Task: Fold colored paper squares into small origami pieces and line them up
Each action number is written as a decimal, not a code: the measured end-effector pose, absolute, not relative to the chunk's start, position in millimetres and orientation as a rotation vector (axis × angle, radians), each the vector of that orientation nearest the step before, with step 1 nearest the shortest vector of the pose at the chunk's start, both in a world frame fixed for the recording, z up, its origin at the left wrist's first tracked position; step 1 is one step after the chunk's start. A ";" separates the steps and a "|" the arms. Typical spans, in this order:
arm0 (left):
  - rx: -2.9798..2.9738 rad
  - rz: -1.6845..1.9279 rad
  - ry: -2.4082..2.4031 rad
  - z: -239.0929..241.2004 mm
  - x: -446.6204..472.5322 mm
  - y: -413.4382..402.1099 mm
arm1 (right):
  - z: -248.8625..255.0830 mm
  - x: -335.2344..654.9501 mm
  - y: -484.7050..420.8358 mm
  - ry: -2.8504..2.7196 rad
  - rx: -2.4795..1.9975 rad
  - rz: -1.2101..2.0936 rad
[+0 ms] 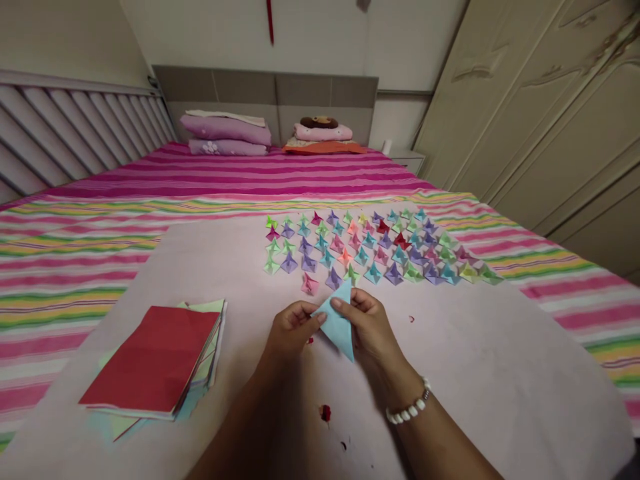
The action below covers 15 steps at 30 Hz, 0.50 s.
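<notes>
A light blue paper (339, 323), folded to a pointed shape, is held between both hands over a pale pink sheet (480, 360) on the bed. My left hand (293, 328) pinches its left edge with closed fingers. My right hand (369, 325), with a white bead bracelet at the wrist, grips the right side, thumb on top. Just beyond the hands lie rows of several small folded paper pieces (370, 247) in pink, purple, green and blue.
A stack of coloured paper sheets (157, 360) with a red one on top lies at the left. Small red scraps (326, 413) lie near my forearms. Pillows (225, 130) rest at the headboard; a wardrobe (545, 113) stands at the right.
</notes>
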<state>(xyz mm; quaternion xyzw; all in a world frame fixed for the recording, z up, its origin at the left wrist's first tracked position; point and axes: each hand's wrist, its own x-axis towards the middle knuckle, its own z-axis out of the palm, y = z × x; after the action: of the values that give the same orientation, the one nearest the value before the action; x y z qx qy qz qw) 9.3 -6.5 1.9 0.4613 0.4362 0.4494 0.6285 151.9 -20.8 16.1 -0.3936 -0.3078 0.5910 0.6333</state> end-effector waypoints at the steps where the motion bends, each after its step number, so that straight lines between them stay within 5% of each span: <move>1: 1.071 1.022 1.002 2.2 9.7 -6.6 | 16.1 152.5 -20.8 -0.691 -0.908 1.333; 15: 1.104 1.076 1.070 3.9 9.6 -4.7 | 16.1 153.5 -20.0 -0.804 -0.947 1.416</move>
<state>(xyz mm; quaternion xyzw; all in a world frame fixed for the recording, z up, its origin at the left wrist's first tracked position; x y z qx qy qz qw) 9.6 -4.7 3.9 0.4747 0.4598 0.4623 0.5912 153.5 -20.0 16.1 -0.4066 -0.3453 0.6078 0.5882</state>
